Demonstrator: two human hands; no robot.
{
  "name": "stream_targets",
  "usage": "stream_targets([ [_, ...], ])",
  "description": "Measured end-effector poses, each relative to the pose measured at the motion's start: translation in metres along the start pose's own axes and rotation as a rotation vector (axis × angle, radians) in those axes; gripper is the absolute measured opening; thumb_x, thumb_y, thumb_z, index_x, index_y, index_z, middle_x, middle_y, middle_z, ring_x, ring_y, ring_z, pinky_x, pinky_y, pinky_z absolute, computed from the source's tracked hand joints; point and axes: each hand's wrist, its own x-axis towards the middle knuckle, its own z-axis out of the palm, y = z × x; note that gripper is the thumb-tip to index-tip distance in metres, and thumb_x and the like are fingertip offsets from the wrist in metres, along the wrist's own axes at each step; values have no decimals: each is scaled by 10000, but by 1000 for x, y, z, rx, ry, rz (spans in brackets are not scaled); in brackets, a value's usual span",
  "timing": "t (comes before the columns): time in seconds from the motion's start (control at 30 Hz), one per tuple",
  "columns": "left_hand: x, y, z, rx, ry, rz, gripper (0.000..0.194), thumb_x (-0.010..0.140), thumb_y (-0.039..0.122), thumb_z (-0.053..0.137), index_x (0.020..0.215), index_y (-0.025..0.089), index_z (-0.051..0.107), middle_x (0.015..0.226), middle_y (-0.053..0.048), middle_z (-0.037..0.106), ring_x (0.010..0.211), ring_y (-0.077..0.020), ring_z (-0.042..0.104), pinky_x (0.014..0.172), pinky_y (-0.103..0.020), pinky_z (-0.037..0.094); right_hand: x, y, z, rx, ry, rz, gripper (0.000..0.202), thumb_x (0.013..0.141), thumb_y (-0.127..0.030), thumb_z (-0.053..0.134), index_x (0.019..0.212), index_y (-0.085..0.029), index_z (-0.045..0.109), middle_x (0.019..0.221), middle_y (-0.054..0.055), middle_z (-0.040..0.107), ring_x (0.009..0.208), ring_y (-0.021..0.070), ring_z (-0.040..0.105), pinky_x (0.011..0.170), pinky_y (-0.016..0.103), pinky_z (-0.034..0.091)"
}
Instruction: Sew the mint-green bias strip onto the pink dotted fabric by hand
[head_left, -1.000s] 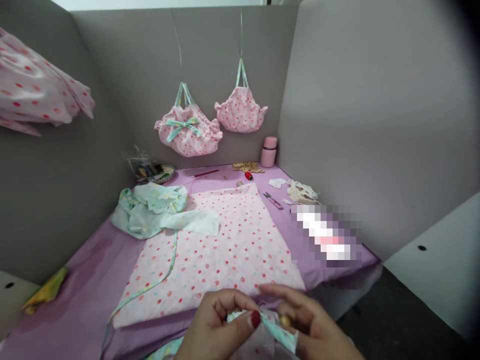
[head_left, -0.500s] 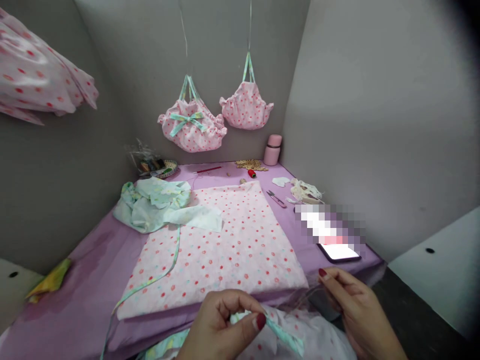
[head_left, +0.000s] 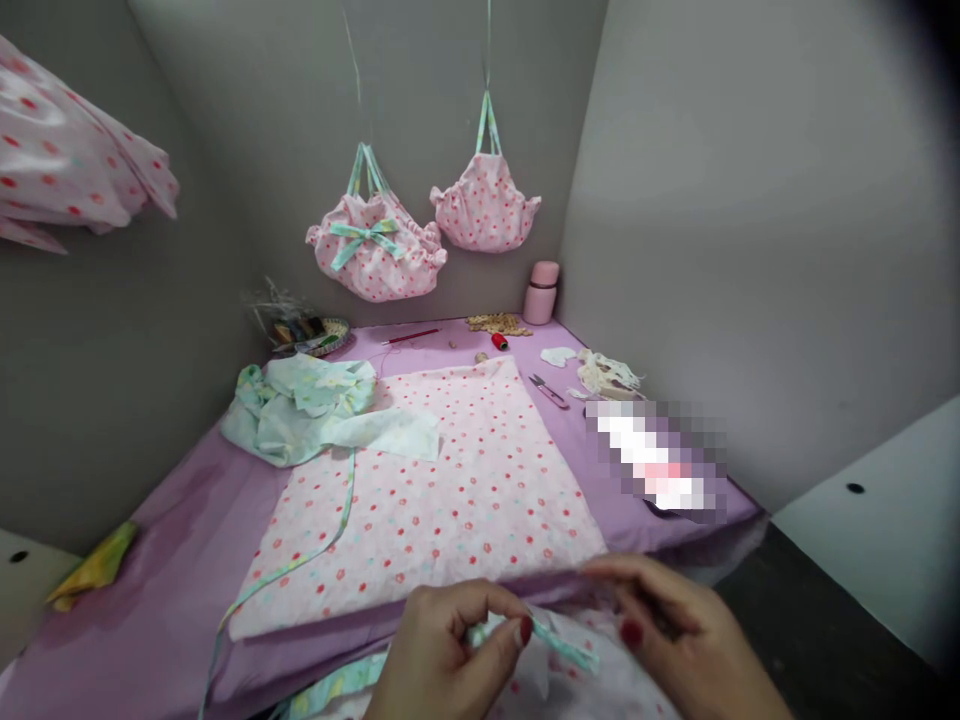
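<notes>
At the bottom centre, my left hand (head_left: 454, 645) pinches a narrow mint-green fabric strip (head_left: 566, 648) between thumb and index finger. The strip's end sticks out to the right of my fingertips. Just right of it, my right hand (head_left: 675, 625) is slightly blurred, with thumb and index finger apart; no object shows between them. Beneath both hands lies pink dotted fabric (head_left: 622, 665), partly hidden by them. A green patterned piece (head_left: 341, 685) of cloth shows left of my left wrist. Beyond my hands, a folded pink dotted cloth (head_left: 450, 500) covers the table's middle.
On the purple-covered table (head_left: 172, 560) are crumpled mint cloth (head_left: 300, 400), thread snips (head_left: 549, 391), a red thread spool (head_left: 499, 342), a phone (head_left: 652, 460) and a pink flask (head_left: 541, 293). Two dotted pink bags, one with a bow (head_left: 375, 245), one plain (head_left: 487, 205), hang behind.
My right hand has moved left toward the strip, and its thumb and index finger have parted from their pinch. The left hand keeps its pinch. The view has shifted slightly.
</notes>
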Motion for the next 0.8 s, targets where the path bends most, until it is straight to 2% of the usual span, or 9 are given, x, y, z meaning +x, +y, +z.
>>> stream_targets([
  [0.03, 0, 1, 1, 10, -1, 12, 252, 802, 279, 508, 776, 134, 712, 678, -72, 713, 642, -184, 639, 602, -221, 476, -1, -10, 2, 16, -85, -80, 267, 767, -419, 585, 891, -195, 660, 619, 4, 600, 513, 155, 548, 469, 221, 432],
  [0.1, 0, 3, 2, 10, 2, 28, 256, 802, 283, 508, 780, 132, 713, 688, -81, 720, 656, -192, 652, 597, -220, 485, -2, -25, 7, 19, -166, -161, 185, 827, -327, 540, 779, -195, 660, 602, 4, 599, 526, 145, 560, 487, 215, 422],
  [0.2, 0, 2, 1, -22, -14, 17, 266, 803, 317, 521, 785, 132, 710, 652, -77, 713, 606, -179, 644, 553, -209, 481, -4, -31, 12, 19, -137, -187, 257, 888, -209, 455, 710, -185, 638, 596, 8, 604, 554, 131, 582, 515, 204, 420],
  [0.4, 0, 0, 0, -158, -17, -62, 255, 784, 340, 557, 752, 133, 702, 701, -77, 718, 646, -176, 638, 602, -220, 488, -7, -23, 15, -12, -50, -248, 213, 875, -201, 482, 745, -184, 649, 575, 1, 587, 512, 127, 561, 478, 208, 409],
  [0.57, -1, -4, 0, -133, -2, -36, 223, 794, 296, 554, 781, 143, 715, 727, -71, 730, 676, -182, 651, 631, -223, 493, -4, -23, 23, 9, -18, -232, 193, 871, -214, 493, 745, -205, 638, 572, -15, 569, 498, 124, 557, 478, 206, 421],
  [0.63, -2, -5, 0, -93, 17, -8, 219, 811, 275, 536, 779, 156, 716, 732, -60, 733, 689, -181, 658, 636, -216, 494, -5, -23, 24, 18, 48, -172, 100, 857, -246, 517, 855, -218, 614, 607, -21, 584, 514, 128, 571, 481, 198, 444],
  [0.7, -3, -7, 1, -36, 61, 15, 219, 819, 265, 526, 766, 165, 713, 716, -48, 731, 685, -178, 661, 631, -209, 493, -8, -22, 23, 29, 188, -88, 118, 862, -280, 501, 947, -226, 564, 667, -14, 606, 559, 134, 595, 501, 188, 473],
  [0.77, -3, -8, 2, 18, 101, 35, 211, 819, 257, 526, 756, 175, 711, 704, -36, 729, 669, -170, 661, 616, -199, 489, -12, -24, 19, 18, 285, -55, 126, 887, -301, 452, 911, -238, 558, 669, -16, 618, 554, 130, 599, 511, 178, 481],
  [0.8, -3, -9, 3, 34, 112, 43, 206, 818, 251, 527, 758, 179, 710, 706, -31, 729, 665, -165, 661, 611, -194, 488, -14, -26, 18, 6, 289, -64, 153, 898, -310, 434, 868, -245, 569, 652, -21, 626, 535, 125, 596, 507, 174, 477],
])
